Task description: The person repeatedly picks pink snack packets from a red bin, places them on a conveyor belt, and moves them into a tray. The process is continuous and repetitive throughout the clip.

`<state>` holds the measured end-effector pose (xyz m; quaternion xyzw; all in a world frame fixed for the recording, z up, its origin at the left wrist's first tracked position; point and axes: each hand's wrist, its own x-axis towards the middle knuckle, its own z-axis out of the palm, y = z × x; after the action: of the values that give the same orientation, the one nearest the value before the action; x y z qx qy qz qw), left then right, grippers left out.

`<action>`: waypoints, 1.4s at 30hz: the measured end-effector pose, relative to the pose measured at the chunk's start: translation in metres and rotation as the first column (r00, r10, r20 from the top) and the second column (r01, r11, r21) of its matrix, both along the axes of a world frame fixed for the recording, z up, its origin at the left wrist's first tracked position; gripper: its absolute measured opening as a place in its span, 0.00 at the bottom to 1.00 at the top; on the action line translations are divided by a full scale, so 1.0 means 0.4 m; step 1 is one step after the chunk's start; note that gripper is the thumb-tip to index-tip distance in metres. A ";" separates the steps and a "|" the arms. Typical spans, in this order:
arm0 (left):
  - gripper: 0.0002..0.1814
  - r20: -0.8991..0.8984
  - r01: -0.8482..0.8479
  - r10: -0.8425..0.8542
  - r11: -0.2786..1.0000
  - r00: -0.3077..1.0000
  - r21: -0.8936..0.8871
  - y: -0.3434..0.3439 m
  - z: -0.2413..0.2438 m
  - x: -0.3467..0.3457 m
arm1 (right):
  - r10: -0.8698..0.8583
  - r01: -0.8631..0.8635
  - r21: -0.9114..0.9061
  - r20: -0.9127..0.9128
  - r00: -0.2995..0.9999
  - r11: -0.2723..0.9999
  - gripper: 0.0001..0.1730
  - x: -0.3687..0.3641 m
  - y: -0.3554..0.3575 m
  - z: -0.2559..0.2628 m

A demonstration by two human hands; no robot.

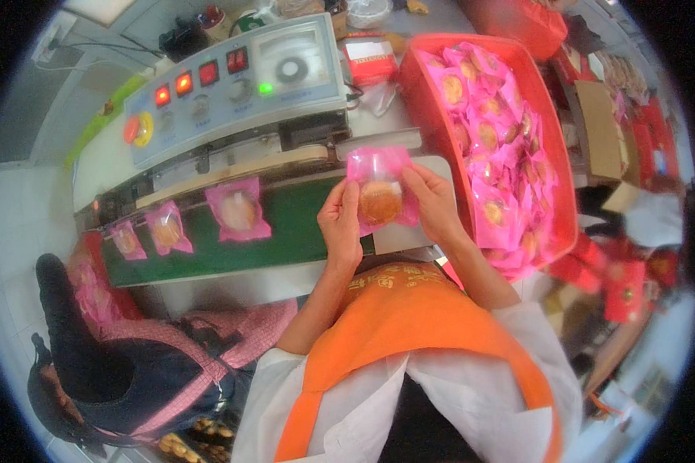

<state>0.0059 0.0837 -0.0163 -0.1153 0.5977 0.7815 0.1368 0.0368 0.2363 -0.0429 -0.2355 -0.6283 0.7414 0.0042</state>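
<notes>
A pink-edged clear plastic pouch with a round brown pastry (381, 202) inside is held upright between my two hands. My left hand (343, 220) pinches its left edge, and my right hand (434, 199) grips the right edge. Left of them runs the green conveyor belt (301, 217) of a band sealing machine, carrying three similar pouches: a near one (239, 209), a middle one (168, 228) and a far one (127, 240). On my right stands a red plastic crate (564, 202) heaped with pink pouches of pastries (489, 136).
The sealer's control panel (231, 87) with lit switches stands behind the belt. A person in a dark top and pink checked apron (174, 370) is at the lower left. Beyond the belt's far end sits another red container (95, 249) of pink pouches. Cardboard boxes (599, 130) lie at the right.
</notes>
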 end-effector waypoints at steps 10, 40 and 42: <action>0.12 -0.005 0.024 -0.026 0.973 1.000 -0.231 -0.037 -0.079 -0.057 | -0.098 0.136 -0.321 0.130 0.987 0.937 0.10 -0.016 -0.011 -0.038; 0.14 -0.399 -0.034 -0.165 0.894 0.902 -0.447 -0.146 0.022 0.075 | -0.133 0.114 0.947 -0.159 0.978 -0.299 0.32 -0.158 0.733 -0.248; 0.14 -0.358 0.057 -0.224 0.904 0.907 -0.423 -0.108 0.028 0.070 | -0.062 0.156 0.938 -0.184 0.981 -0.309 0.28 -0.126 0.813 -0.274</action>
<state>0.0340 0.0404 -0.0051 0.0645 0.7677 0.6361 0.0428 -0.0135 0.5614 -0.1527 -0.1716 -0.9427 -0.0632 0.2791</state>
